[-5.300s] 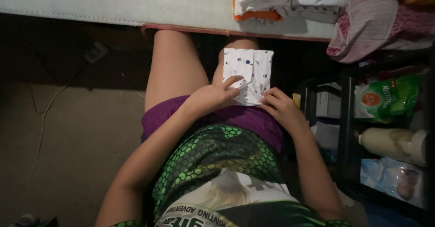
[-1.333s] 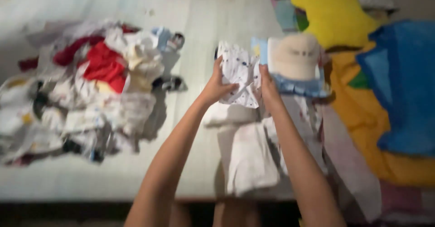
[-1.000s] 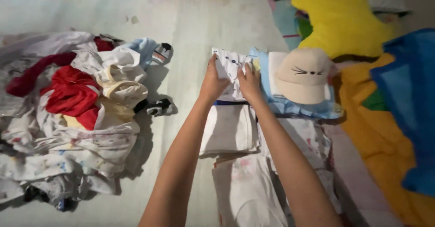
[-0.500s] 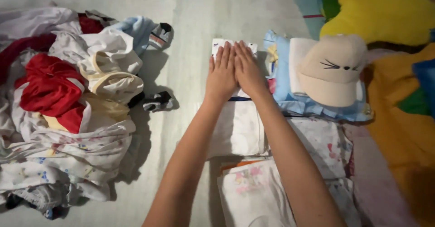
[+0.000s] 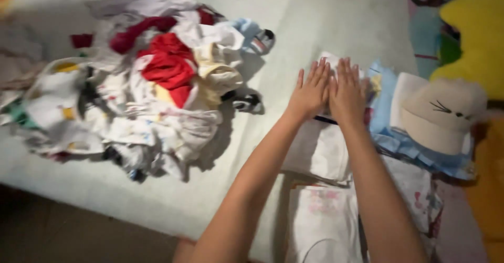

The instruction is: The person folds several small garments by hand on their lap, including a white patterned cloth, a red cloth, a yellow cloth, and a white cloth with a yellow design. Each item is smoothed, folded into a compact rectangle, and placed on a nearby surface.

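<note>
My 2 hands, left hand [image 5: 311, 91] and right hand [image 5: 346, 92], lie flat and open, side by side, pressing the folded cloth [image 5: 329, 61] beneath my palms. A cap [image 5: 438, 121] sits right of them; a clothes pile [image 5: 152, 84] lies to their left.

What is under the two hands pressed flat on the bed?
Both the left hand and right hand lie flat on a small folded white garment; only its far edge shows. Its print and whatever lies beneath it are covered. A folded white cloth lies nearer.
</note>
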